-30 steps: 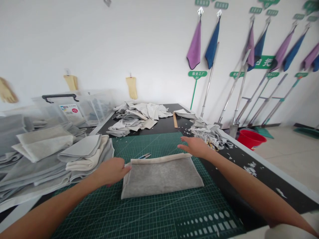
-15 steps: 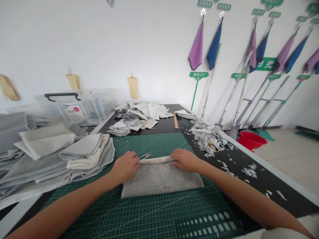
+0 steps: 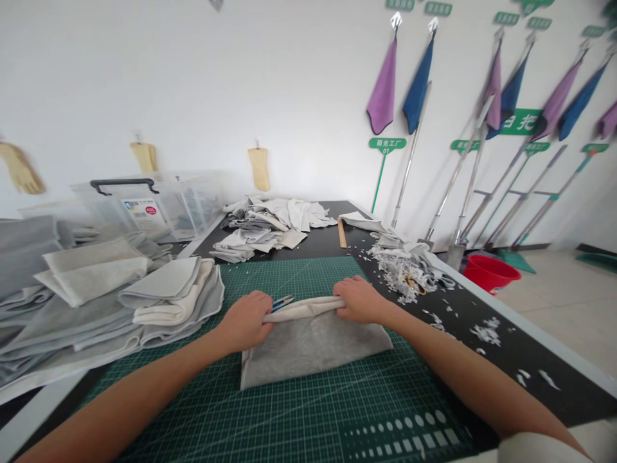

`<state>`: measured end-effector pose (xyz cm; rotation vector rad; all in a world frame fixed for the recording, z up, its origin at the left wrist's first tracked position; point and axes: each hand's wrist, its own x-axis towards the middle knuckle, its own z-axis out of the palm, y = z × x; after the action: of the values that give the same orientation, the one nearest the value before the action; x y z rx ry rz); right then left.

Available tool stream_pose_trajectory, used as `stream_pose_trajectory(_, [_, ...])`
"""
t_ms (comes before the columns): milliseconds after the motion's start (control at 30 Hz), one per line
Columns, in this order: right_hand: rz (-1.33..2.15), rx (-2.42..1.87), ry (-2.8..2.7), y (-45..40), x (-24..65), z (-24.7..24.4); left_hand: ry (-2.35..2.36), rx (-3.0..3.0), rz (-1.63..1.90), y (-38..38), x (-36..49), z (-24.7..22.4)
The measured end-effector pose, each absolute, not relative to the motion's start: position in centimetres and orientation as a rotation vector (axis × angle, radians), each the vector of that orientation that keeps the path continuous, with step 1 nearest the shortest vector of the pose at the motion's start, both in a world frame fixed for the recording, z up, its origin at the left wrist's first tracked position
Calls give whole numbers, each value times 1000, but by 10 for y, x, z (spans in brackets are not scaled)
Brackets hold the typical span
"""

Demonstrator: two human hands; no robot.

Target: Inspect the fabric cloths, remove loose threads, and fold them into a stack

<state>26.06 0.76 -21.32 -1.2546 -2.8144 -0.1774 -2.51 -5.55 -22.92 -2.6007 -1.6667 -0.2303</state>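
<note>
A grey fabric piece (image 3: 308,350) with a paler band along its far edge lies on the green cutting mat (image 3: 207,411). My left hand (image 3: 247,321) is closed around the left end of that band. The right end is gripped by my right hand (image 3: 359,301), fingers wrapped over it. Between the hands the band bulges up a little. A small blue-handled tool with a metal tip (image 3: 283,302), perhaps snips, shows just beyond my left fingers; whether the hand touches it I cannot tell.
Stacked grey cloths (image 3: 96,302) fill the left side, before a clear plastic box (image 3: 130,206). More cloth pieces (image 3: 270,225) lie at the back by a wooden ruler (image 3: 342,233). Shredded scraps (image 3: 405,267) litter the right side. A red bucket (image 3: 491,273) stands on the floor.
Both hands have closed more firmly on the band and its middle has lifted. The right hand has risen slightly, and the fabric's right side has shifted up the mat.
</note>
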Motion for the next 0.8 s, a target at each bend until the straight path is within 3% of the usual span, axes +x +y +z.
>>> stream_pose_trajectory(333, [-518,-1014,-2628,-33,252,-161,-1720,-2587,-311,-62,0,-199])
stream_pose_trajectory(600, [-541,-1031,-2530,-22,269,-142,-1592,-2294,-248,-66,7,-171])
stream_pose_trajectory(800, [-446,-1108,-2578,-25,264,-146,-1634,-2279,-157,-61,13,-177])
